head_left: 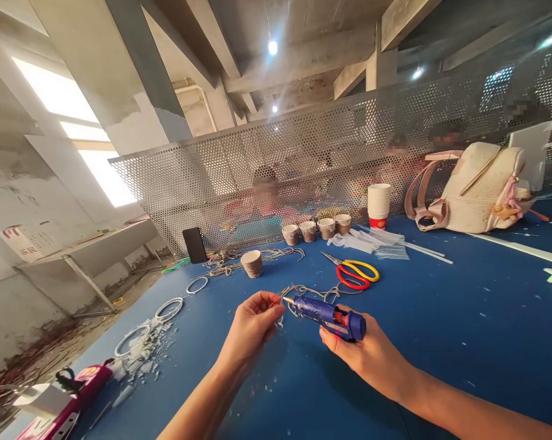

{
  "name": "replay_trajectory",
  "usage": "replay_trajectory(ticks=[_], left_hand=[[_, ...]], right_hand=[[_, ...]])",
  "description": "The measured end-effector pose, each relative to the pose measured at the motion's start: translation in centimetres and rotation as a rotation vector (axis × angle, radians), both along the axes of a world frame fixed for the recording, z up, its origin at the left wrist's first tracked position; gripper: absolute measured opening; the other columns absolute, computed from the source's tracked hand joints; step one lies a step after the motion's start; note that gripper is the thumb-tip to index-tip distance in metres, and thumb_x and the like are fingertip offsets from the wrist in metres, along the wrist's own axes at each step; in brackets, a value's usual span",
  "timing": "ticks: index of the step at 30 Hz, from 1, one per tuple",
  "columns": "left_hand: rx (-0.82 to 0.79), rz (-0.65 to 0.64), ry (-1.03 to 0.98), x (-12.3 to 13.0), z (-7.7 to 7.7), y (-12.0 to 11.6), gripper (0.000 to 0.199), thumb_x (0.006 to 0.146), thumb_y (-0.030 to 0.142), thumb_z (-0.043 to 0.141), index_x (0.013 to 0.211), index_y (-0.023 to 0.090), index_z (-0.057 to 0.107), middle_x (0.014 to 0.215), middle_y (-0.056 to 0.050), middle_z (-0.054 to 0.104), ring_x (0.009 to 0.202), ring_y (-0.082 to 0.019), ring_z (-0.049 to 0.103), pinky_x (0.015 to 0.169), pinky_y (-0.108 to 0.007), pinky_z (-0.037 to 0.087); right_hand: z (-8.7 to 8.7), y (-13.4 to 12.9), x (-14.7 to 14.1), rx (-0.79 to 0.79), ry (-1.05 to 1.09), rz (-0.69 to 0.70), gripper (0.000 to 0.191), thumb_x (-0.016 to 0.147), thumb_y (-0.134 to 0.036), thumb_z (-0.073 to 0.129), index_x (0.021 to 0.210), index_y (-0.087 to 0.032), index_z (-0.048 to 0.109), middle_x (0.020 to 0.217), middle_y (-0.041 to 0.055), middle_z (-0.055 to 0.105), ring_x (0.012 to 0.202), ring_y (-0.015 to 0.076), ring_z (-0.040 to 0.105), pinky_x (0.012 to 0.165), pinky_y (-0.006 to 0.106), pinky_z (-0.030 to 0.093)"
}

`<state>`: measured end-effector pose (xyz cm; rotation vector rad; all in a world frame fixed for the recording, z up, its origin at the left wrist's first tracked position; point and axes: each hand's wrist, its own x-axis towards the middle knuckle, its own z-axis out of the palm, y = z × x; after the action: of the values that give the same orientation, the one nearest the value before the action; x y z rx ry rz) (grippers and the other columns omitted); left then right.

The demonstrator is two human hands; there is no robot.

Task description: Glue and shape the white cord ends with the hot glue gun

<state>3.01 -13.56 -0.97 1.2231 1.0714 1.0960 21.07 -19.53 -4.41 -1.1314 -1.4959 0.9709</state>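
My right hand (365,348) is wrapped round a blue glue gun (324,313), its nozzle pointing left. The nozzle tip is close to the fingertips of my left hand (256,321), which pinch the end of a thin brown cord. More of that cord (319,290) lies loosely on the blue table behind the gun. Scissors (356,274) with one red and one yellow handle rest beyond the gun. A small cord-wrapped cup (252,264) stands upright beyond my left hand.
Several wrapped cups (308,231), a paper cup stack (379,206), clear strips (376,241) and a backpack (480,189) line a perforated screen (220,177). At left are a phone (195,245), white rings (169,309), glue scraps (142,351) and a power strip (85,391). People sit behind the screen.
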Motion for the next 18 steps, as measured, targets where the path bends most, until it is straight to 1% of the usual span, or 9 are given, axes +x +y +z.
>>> replay_trajectory(ticks=[7, 14, 18], left_hand=[[-0.007, -0.023, 0.037, -0.1, -0.28, 0.17, 0.026, 0.053, 0.029, 0.077, 0.059, 0.014, 0.056, 0.046, 0.009, 0.042, 0.036, 0.0, 0.025, 0.036, -0.018, 0.014], [-0.004, -0.013, 0.018, -0.09, -0.05, 0.06, 0.026, 0.053, 0.027, 0.076, 0.056, 0.015, 0.053, 0.045, 0.009, 0.041, 0.036, 0.0, 0.025, 0.035, -0.017, 0.015], [-0.002, -0.014, 0.023, -0.17, -0.22, 0.12, 0.027, 0.054, 0.027, 0.076, 0.056, 0.016, 0.052, 0.044, 0.01, 0.039, 0.036, 0.0, 0.023, 0.035, -0.017, 0.014]], right_hand=[[0.23, -0.15, -0.14, 0.03, -0.027, -0.042, 0.021, 0.079, -0.033, 0.052, 0.065, -0.02, 0.043, 0.057, -0.0058, 0.037, 0.053, 0.0103, 0.031, 0.051, 0.023, 0.033], [0.04, -0.17, -0.03, 0.022, -0.029, -0.007, 0.022, 0.079, -0.032, 0.053, 0.064, -0.021, 0.041, 0.056, -0.007, 0.034, 0.052, 0.0095, 0.027, 0.048, 0.023, 0.03], [0.11, -0.1, -0.16, 0.033, -0.02, -0.029, 0.023, 0.079, -0.033, 0.053, 0.064, -0.021, 0.041, 0.055, -0.007, 0.033, 0.052, 0.0095, 0.027, 0.048, 0.023, 0.03]])
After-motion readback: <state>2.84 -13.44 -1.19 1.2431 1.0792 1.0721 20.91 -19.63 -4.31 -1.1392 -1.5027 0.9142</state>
